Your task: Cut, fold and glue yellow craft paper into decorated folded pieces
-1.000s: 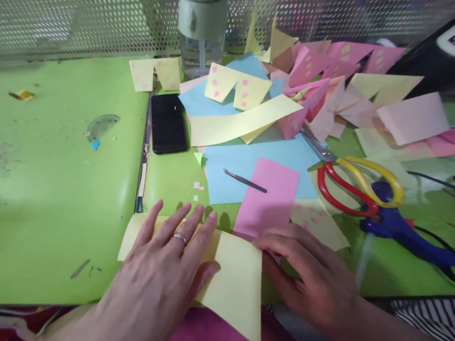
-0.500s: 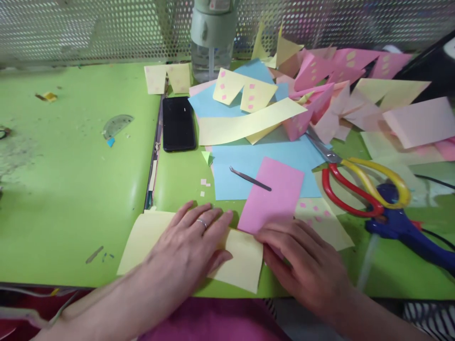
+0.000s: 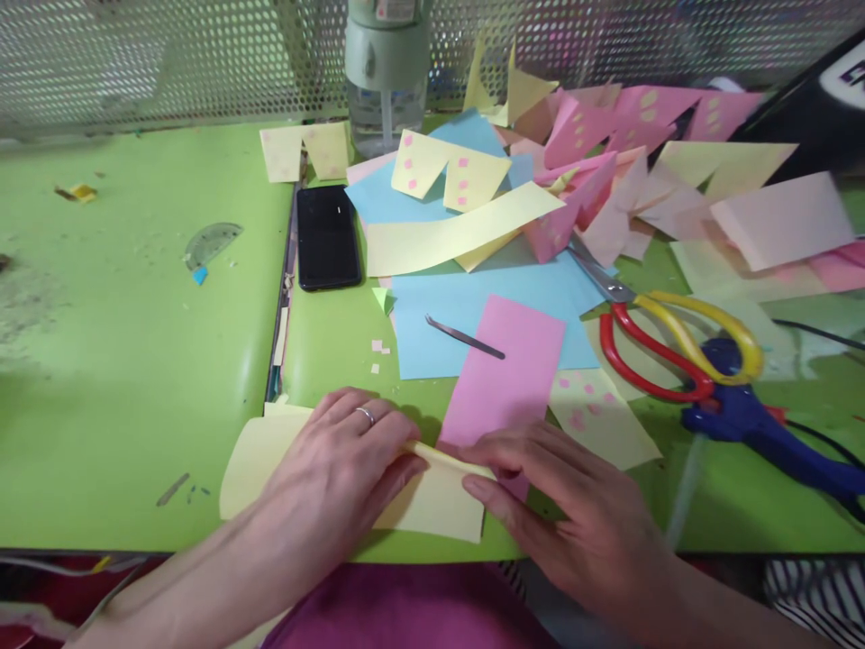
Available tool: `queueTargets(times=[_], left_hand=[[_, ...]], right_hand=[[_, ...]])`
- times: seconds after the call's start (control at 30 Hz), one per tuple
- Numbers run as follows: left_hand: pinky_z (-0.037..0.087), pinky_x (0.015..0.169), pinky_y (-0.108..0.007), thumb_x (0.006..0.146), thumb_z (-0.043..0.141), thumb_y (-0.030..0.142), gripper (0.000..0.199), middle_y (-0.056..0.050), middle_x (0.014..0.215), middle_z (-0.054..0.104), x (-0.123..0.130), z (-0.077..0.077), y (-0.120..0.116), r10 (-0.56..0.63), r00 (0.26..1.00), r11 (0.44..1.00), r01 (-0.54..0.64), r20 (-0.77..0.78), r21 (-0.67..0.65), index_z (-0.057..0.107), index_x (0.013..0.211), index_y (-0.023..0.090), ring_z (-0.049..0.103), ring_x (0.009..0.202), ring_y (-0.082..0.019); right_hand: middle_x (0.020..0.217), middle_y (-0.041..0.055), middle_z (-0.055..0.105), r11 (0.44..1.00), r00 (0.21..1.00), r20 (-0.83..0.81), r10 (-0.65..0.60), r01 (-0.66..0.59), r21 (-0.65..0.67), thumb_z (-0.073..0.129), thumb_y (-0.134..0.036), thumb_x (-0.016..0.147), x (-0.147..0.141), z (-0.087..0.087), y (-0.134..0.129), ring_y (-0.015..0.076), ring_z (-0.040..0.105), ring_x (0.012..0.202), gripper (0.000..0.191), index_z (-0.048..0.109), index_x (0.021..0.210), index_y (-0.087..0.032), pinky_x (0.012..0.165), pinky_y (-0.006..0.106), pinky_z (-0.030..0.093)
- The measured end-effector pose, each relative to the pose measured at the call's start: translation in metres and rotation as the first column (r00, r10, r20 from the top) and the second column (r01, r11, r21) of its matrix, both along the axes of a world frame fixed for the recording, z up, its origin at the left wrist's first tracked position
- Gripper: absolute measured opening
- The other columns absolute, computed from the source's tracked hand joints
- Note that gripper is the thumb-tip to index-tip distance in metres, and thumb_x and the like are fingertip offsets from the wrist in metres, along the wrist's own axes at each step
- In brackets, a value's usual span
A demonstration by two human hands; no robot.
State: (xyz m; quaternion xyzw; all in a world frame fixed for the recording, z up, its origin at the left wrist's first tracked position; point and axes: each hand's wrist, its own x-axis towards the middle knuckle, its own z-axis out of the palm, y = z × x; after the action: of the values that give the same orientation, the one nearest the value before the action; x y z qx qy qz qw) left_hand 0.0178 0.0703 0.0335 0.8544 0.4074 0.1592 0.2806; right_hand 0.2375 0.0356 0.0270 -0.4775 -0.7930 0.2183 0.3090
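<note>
A pale yellow sheet of paper lies along the front of the table, its far edge lifted and turned up. My left hand, with a ring on one finger, pinches that edge near the middle, the thumb on the near side. My right hand grips the right corner of the same paper between thumb and fingers. Just beyond the right hand lies a pink sheet, partly under that hand. Black tweezers rest across the pink sheet and a blue sheet.
Red-and-yellow-handled scissors lie right, beside a blue glue gun. A phone, a water bottle and a clear protractor are farther back. Cut and folded papers pile up at back right. A perforated panel bounds the table.
Both hands have closed on the yellow paper and raised its far edge; the left fingers were spread flat before. The camera view has shifted slightly.
</note>
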Motion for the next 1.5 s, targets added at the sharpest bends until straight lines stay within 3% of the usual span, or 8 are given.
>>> queueTargets(times=[0.23,0.57,0.87,0.97,1.17,1.5], left_hand=[[0.045,0.085,-0.033,0.102,0.048,0.031,0.025,0.001,0.080,0.067,-0.002,0.004,0.005,-0.050,0.998,0.999,0.050,0.030,0.004,0.066,0.089,0.020,0.061,0.075,-0.014],[0.037,0.099,-0.035,0.101,0.052,0.028,0.019,0.005,0.081,0.069,-0.005,0.001,0.003,-0.048,0.996,0.999,0.047,0.079,0.005,0.066,0.089,0.021,0.062,0.080,-0.012],[0.027,0.111,-0.033,0.097,0.060,0.026,0.009,0.007,0.096,0.076,-0.002,0.002,-0.002,-0.055,0.985,0.996,0.043,0.161,0.078,0.067,0.103,0.026,0.067,0.100,-0.013],[0.026,0.112,-0.031,0.097,0.059,0.027,0.014,0.007,0.099,0.075,0.001,0.002,-0.004,-0.064,0.982,0.997,0.056,0.178,0.051,0.065,0.110,0.028,0.066,0.099,-0.011],[0.026,0.113,-0.032,0.099,0.056,0.026,0.012,0.006,0.092,0.075,0.002,-0.002,-0.006,-0.062,0.980,0.994,0.044,0.189,0.096,0.067,0.096,0.025,0.067,0.098,-0.012],[0.025,0.113,-0.032,0.101,0.052,0.024,0.014,0.006,0.092,0.075,0.000,-0.004,-0.007,-0.091,0.978,0.992,0.072,0.190,0.101,0.066,0.098,0.025,0.068,0.101,-0.011]], right_hand=[[0.079,-0.0007,0.072,0.999,1.000,-0.011,-0.013,0.013,0.036,0.061,-0.016,0.092,0.000,-0.001,-0.002,0.0121,0.067,0.070,0.007,0.063,0.095,-0.021,0.065,0.025,0.055],[0.082,-0.0014,0.076,0.994,0.999,0.030,-0.013,0.010,0.110,0.060,-0.014,0.093,0.002,-0.001,-0.007,0.0123,0.069,0.073,0.010,0.065,0.097,-0.022,0.072,0.028,0.056],[0.082,-0.0004,0.075,0.999,1.000,0.004,-0.023,0.022,0.045,0.061,-0.017,0.092,0.003,-0.004,-0.010,0.0121,0.069,0.074,0.007,0.064,0.096,-0.023,0.070,0.026,0.056],[0.077,-0.0013,0.073,0.999,1.000,-0.004,-0.019,0.020,0.047,0.060,-0.016,0.093,0.000,-0.002,-0.010,0.0113,0.068,0.070,0.007,0.063,0.091,-0.023,0.066,0.025,0.055],[0.071,-0.0028,0.070,0.999,0.999,-0.023,-0.037,0.038,0.036,0.061,-0.018,0.092,-0.001,0.000,-0.012,0.0109,0.067,0.066,0.008,0.061,0.085,-0.023,0.062,0.025,0.054],[0.077,-0.0017,0.074,0.996,1.000,-0.008,0.012,-0.012,0.090,0.061,-0.014,0.091,-0.002,0.000,-0.011,0.0131,0.069,0.070,0.009,0.064,0.092,-0.023,0.068,0.028,0.057]])
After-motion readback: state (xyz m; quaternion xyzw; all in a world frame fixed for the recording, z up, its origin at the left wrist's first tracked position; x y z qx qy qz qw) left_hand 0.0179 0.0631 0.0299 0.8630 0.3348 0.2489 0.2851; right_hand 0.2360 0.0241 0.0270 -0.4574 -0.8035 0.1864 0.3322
